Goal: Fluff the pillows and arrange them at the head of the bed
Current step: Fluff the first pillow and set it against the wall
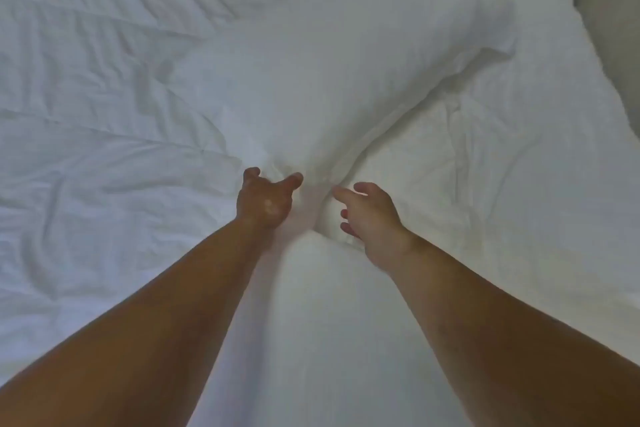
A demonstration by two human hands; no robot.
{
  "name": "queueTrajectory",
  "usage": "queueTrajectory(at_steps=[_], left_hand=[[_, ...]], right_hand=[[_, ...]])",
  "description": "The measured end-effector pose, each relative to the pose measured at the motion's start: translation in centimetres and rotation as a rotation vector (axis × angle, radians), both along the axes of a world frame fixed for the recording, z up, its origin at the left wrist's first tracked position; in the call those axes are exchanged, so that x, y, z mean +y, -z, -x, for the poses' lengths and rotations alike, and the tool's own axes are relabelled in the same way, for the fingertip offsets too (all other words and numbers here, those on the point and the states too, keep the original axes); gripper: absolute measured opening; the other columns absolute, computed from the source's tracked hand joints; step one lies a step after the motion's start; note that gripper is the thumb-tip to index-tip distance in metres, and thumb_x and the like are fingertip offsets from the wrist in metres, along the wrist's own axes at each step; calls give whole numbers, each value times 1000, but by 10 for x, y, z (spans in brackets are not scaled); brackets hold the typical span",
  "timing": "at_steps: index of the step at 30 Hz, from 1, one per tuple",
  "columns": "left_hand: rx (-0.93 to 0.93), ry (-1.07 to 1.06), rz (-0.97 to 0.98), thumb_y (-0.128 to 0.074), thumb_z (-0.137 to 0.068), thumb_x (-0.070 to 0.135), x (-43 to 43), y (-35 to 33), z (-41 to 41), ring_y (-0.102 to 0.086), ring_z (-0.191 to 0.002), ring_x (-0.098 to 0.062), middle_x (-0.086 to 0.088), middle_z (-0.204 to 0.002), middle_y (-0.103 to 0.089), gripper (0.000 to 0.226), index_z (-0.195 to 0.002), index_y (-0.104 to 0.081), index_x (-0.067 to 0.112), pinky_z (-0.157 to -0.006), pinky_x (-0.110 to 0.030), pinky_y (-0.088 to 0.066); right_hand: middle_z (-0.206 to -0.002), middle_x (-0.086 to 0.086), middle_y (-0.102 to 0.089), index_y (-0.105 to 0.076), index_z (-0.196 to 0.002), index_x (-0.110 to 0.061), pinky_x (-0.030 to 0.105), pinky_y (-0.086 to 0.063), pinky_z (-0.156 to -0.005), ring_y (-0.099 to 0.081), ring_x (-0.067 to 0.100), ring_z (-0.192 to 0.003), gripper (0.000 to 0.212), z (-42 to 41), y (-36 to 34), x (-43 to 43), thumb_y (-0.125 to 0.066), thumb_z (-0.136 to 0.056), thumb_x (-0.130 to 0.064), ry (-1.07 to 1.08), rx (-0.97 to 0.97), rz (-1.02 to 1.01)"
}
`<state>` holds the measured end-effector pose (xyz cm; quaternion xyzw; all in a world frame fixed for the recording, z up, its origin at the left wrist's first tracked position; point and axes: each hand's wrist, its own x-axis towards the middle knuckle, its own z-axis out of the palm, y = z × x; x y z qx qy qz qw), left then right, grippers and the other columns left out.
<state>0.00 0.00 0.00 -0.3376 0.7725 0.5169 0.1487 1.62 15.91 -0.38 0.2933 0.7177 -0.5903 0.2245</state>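
A rumpled white duvet (104,135) covers the bed beneath me. My left hand (265,199) pinches the near corner of a plump white pillow (329,80) lying mid-bed; my right hand (369,215) hovers open beside it. I judge fluffing underway, arranging still ahead.

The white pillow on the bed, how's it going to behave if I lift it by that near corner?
Probably floppy: the pillow already pinches into folds where the left hand grips it. It looks plump, so likely light for its bulk. Lifted by one corner it would probably sag; the open right hand could support it.
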Motion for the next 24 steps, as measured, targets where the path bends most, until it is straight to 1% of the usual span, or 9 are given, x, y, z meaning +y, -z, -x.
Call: queueTrajectory(at_steps=[2,3,5,6,9,12,16,20,24], left_hand=[[34,-61,-52,-73,-78,46,0,22,12,-61,-117,-33,-12,-139,-55,89,-148,-31,12,-99,-40,-49],[46,-82,-88,-75,-74,49,1,30,17,-62,-114,-33,-9,-136,-57,93,-149,-32,14,-99,-44,-51],[91,-133,-193,-78,-64,52,4,46,23,-68,-107,-30,-4,-125,-66,94,-143,-40,17,-94,-46,-55],[109,-142,-216,-78,-62,50,6,50,24,-70,-101,-27,-2,-117,-69,87,-136,-46,17,-91,-45,-57],[176,-141,-254,-78,-60,46,6,68,31,-74,-93,-25,1,-106,-75,65,-118,-62,21,-84,-45,-60],[217,-139,-301,-76,-66,31,7,59,32,-76,-90,-25,1,-101,-78,44,-109,-70,21,-83,-46,-61],[277,-191,-399,-72,-73,10,14,14,33,-76,-89,-26,-1,-98,-79,35,-107,-73,18,-84,-47,-61],[279,-198,-461,-69,-78,5,32,-42,23,-77,-85,-22,1,-93,-79,26,-100,-72,18,-83,-46,-62],[278,-160,-493,-67,-79,6,57,-92,-5,-77,-88,-22,1,-95,-79,28,-103,-72,20,-85,-47,-61]], right_hand=[[-105,-2,-65,-46,-143,-20,48,-56,-98,-66,18,-96,75,15,19,-10,-74,-80,-48,40,31,44],[-105,-2,-66,-45,-144,-21,47,-56,-98,-66,18,-96,77,23,27,-14,-75,-79,-50,51,48,72],[-124,-2,-67,-44,-145,-24,46,-54,-100,-67,20,-110,96,37,39,-25,-76,-63,-63,74,80,132],[-128,-4,-68,-46,-143,-25,45,-54,-101,-68,21,-113,100,42,44,-30,-76,-57,-67,84,103,149],[-119,-3,-74,-56,-131,-24,47,-57,-96,-73,23,-107,78,55,56,-37,-81,-64,-58,140,158,275],[-108,5,-78,-65,-118,-14,50,-61,-89,-76,26,-96,44,61,46,-37,-82,-79,-27,188,204,300],[-102,4,-78,-71,-108,-13,50,-61,-87,-76,25,-91,32,69,6,-35,-83,-78,-14,223,272,174],[-97,3,-79,-74,-100,-13,50,-62,-86,-77,23,-88,20,67,-46,-21,-80,-81,-10,232,309,94],[-94,1,-80,-76,-94,-17,50,-61,-88,-77,23,-88,14,41,-96,7,-79,-82,-9,233,326,89]])
